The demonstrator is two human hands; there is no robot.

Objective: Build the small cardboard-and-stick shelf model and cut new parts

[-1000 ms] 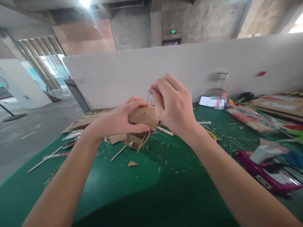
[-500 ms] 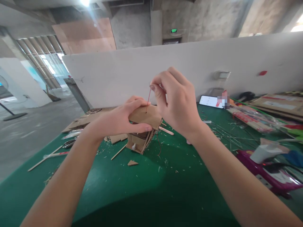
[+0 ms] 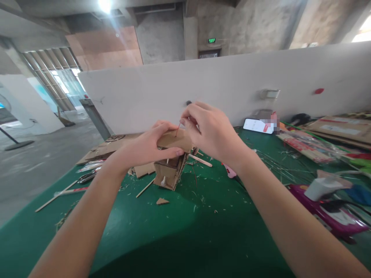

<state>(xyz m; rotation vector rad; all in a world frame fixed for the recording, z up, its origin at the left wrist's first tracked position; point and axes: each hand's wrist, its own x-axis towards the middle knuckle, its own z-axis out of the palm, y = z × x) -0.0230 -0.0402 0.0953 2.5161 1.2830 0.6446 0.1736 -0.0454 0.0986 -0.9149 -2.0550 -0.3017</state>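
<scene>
A small cardboard structure [image 3: 174, 141] stands on the green tabletop, with a hole in its flat top. My left hand [image 3: 150, 143] grips that top, thumb along the near edge and fingers at the far edge. Out of the hole rises a thin red string [image 3: 177, 129]. Its upper end is pinched between the thumb and fingers of my right hand [image 3: 207, 129], just above and right of the hole. Another dark strand hangs beside the structure's right side. Inside the lower front, a small whitish piece is visible.
Wooden sticks [image 3: 199, 160], a cardboard scrap [image 3: 162, 201] and shavings lie around the structure. A pink tool [image 3: 229, 170] is partly behind my right forearm. Farther right are a phone [image 3: 257, 126] and a purple power strip [image 3: 333, 220]. A white partition [image 3: 145, 92] borders the table's back.
My right hand has come down and slightly left, closer to the cardboard top. Less string shows between the hole and my fingers. My left hand keeps its grip.
</scene>
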